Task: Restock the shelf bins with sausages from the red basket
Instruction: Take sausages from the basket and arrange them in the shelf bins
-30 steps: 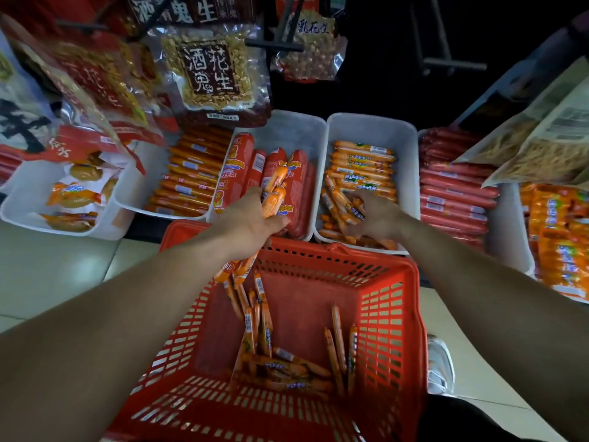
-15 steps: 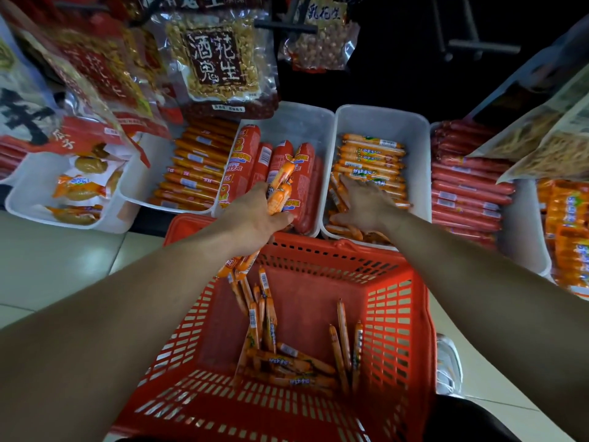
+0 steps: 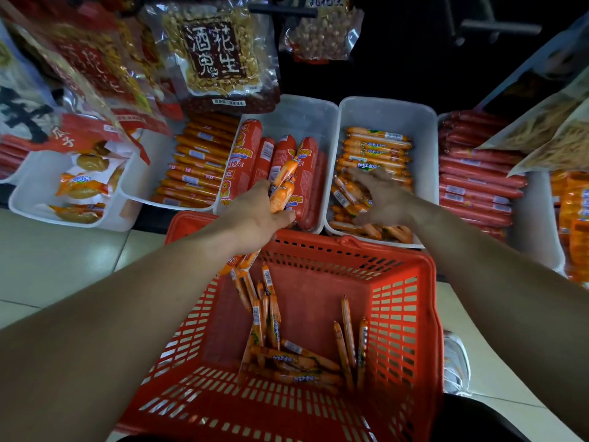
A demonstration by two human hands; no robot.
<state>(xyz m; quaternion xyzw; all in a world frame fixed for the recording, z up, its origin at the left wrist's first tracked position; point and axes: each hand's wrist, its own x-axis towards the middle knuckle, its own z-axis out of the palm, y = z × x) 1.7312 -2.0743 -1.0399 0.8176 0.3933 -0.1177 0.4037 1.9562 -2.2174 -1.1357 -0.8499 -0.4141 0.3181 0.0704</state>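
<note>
Your left hand (image 3: 258, 215) reaches forward from the lower left of the frame, arm nearly straight, and hovers over the far rim of the red basket (image 3: 401, 317). Its fingers are curled tight around a bunch of thin orange sausages (image 3: 282, 189); the top ends stick up over the bin of thick red sausages (image 3: 306, 122), the bottom ends hang out under your palm toward the basket. How many are in the bunch you cannot tell, since they overlap.

Your right hand (image 3: 382, 199) stretches in from the lower right, palm down, inside the white bin of thin orange sausages (image 3: 389, 113) at center right. Its fingers are spread and blurred, lying over the loose sausages at the near end of that bin, below a neat stack at the far end. Whether they pinch anything cannot be told.

Loose sausages in the basket (image 3: 287, 355) lie piled at its bottom and lean on its far wall, roughly a dozen or more, too tangled for an exact count.

Five white bins show along the shelf. A bag of peanuts (image 3: 216, 55) hangs above, at the upper center.
</note>
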